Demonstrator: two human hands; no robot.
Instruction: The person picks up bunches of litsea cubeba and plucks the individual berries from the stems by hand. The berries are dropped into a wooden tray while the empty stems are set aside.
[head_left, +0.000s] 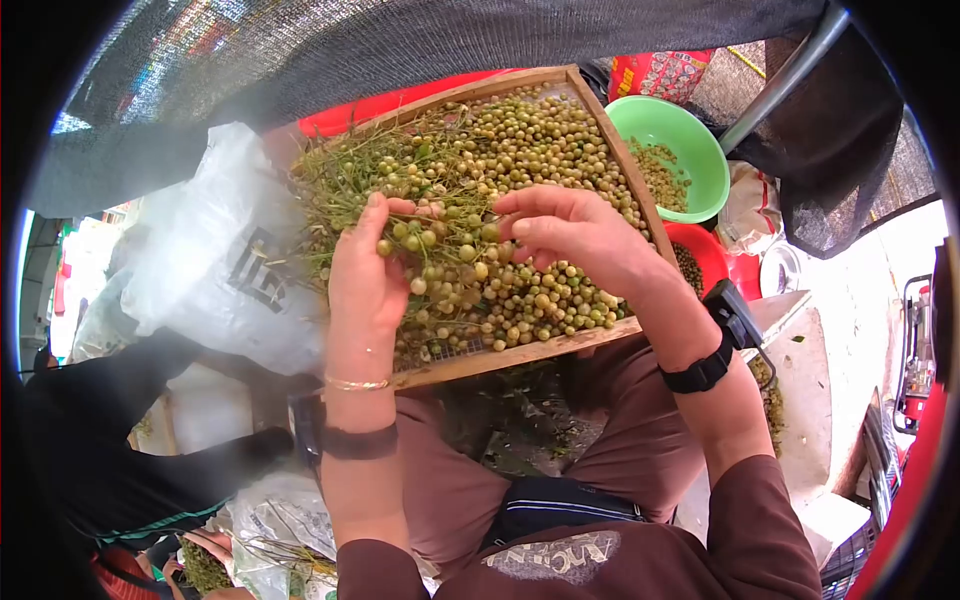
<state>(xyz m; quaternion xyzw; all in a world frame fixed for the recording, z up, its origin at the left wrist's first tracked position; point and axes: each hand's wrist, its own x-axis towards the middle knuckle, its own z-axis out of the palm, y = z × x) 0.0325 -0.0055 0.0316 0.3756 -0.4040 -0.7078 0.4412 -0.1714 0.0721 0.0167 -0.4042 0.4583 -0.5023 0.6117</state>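
Note:
My left hand (pixel 368 265) is closed around a sprig of small round green fruits (pixel 428 240), held over a wooden-framed tray (pixel 530 348). Facing it from the other side, my right hand (pixel 565 232) has its fingers curled at the sprig's edge, close to the fruits. Whether a fruit or stem is pinched there is too small to make out. Loose green-yellow fruits (pixel 560 150) cover much of the tray. Thin stems with fruits (pixel 350 180) are heaped along its left side, and some wire mesh shows near the front edge.
Right of the tray stand a light green basin (pixel 712 160) with some fruits and a red bowl (pixel 708 250). A white plastic bag (pixel 225 250) lies against the left side. Another person's dark sleeve (pixel 130 400) is at left. A metal pole (pixel 790 80) slants at upper right.

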